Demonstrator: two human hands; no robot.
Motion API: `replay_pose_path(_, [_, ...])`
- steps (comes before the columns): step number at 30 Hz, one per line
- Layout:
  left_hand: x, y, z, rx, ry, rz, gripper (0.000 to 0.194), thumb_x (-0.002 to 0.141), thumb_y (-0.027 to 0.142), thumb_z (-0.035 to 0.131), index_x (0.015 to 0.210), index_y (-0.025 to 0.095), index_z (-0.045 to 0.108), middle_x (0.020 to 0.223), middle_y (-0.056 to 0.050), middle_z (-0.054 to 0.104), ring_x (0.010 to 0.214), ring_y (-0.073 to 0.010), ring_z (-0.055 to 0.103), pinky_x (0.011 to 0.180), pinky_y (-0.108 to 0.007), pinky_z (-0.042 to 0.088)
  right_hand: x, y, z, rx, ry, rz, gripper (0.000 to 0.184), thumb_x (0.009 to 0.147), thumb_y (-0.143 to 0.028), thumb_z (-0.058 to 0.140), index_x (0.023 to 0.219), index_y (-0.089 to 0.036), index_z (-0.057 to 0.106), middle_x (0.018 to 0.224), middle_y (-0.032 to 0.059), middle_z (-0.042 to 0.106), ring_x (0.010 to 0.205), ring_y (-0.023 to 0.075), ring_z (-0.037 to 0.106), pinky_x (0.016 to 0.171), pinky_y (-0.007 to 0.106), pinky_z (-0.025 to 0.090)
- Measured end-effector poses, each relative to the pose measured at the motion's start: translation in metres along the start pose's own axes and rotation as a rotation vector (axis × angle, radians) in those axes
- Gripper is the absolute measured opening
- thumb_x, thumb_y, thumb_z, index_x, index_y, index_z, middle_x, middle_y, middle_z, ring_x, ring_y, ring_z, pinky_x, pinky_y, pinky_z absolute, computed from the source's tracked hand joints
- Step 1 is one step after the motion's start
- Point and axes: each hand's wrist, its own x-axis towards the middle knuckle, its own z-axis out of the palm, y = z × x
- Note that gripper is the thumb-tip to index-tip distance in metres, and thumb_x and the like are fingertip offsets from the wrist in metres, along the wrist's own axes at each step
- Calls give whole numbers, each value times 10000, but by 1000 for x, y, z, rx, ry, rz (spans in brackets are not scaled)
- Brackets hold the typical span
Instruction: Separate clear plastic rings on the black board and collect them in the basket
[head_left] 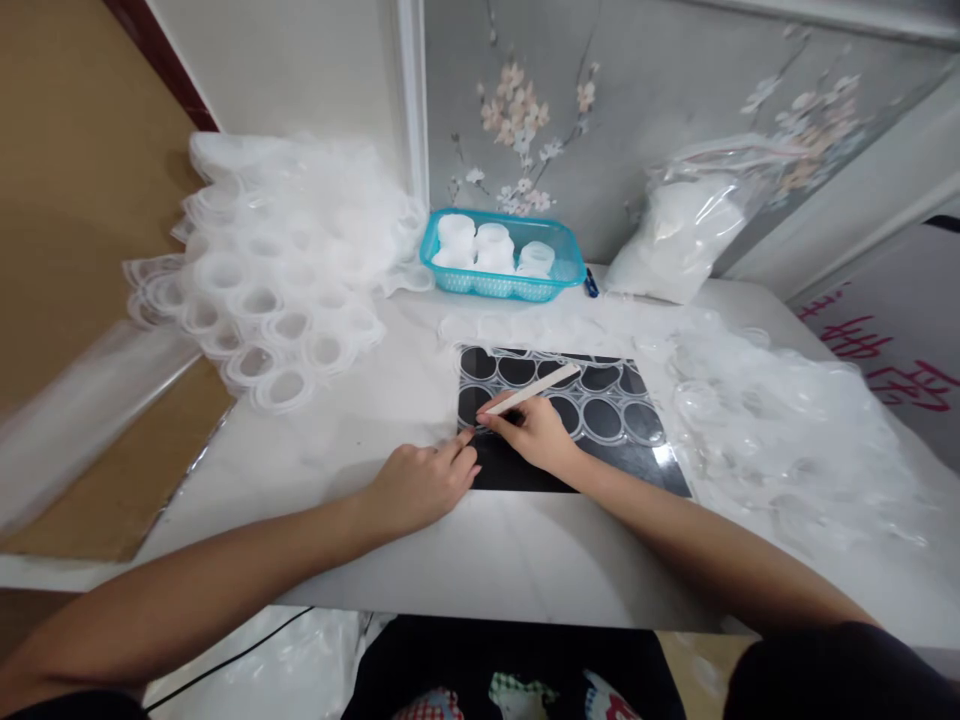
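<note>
My right hand is closed around a flat pale stick, its lower end down at the left side of the ring sheet. That translucent sheet of joined rings lies on a black mat. My left hand rests at the mat's left edge, fingers partly bent and slightly apart, index fingertip touching down near the sheet's left end. Nothing shows in its grip, though the undersides of the fingers are hidden. The stick's tip is partly covered by my right fingers.
A tall pile of white ring sheets stands at the left, more clear sheets at the right. Behind are a blue basket with white rolls, a dark blue pen and a clear bag of white material. The white table ends before me.
</note>
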Motion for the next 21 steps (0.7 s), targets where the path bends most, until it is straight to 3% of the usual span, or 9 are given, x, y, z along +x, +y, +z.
replay_pose_path(7, [0,3,1,57,47,-25,220,956,274,454,989,147,631,1187,-132,643,607,-167,650,425,-250,404,-14,6,-2,-291,-18,-367,193,927,-202,515,932,-230,706,985,18,737,1086,206,627,869,344,535])
replay_pose_path(12, [-1,3,3,55,69,-17,245,963,280,434,980,147,639,1219,-90,641,622,-167,658,415,-261,389,7,23,-7,-470,-19,-391,211,921,-180,504,977,-238,699,1011,35,728,1136,213,612,805,298,549])
replay_pose_path(16, [-2,1,6,13,83,-9,253,968,271,419,969,148,640,1239,-78,634,597,-143,649,408,-245,374,54,14,-34,-313,262,-282,191,904,-202,530,795,-184,686,887,58,718,863,198,686,759,323,547])
replay_pose_path(21, [-2,-2,7,-11,63,-8,243,952,282,454,992,142,649,1245,-89,630,608,-151,660,415,-241,381,81,-41,-106,59,750,-367,76,840,-232,654,816,-175,609,787,49,666,762,160,673,691,305,532])
